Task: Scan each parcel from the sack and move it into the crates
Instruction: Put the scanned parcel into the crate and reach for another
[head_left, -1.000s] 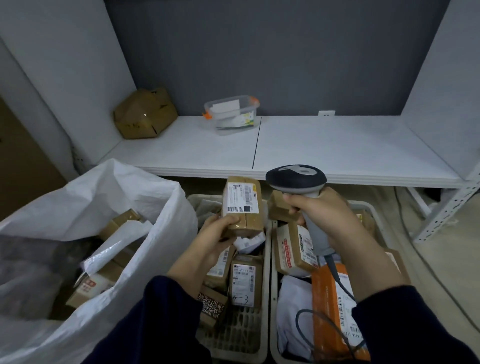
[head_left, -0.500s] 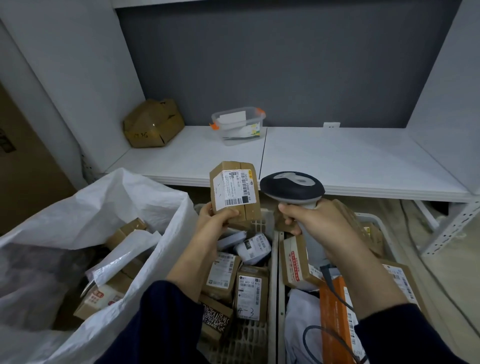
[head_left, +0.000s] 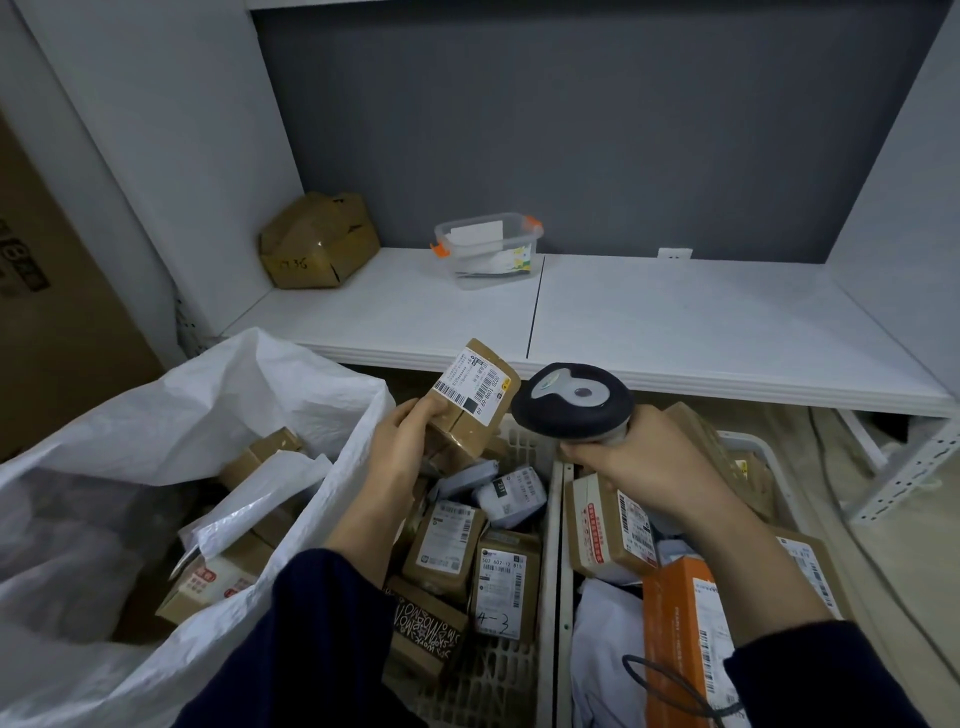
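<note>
Tilted brown labelled parcel (head_left: 470, 410) above left crate (head_left: 519, 444).

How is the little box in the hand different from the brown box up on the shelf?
The held parcel is neat and gripped by the left hand; the shelf box is crumpled and rests on the shelf. The held parcel has a white barcode label; the shelf box shows handwriting. Both are brown cardboard.

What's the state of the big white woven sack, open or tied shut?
Open: the white woven sack gapes at its mouth, showing brown cardboard parcels inside.
</note>
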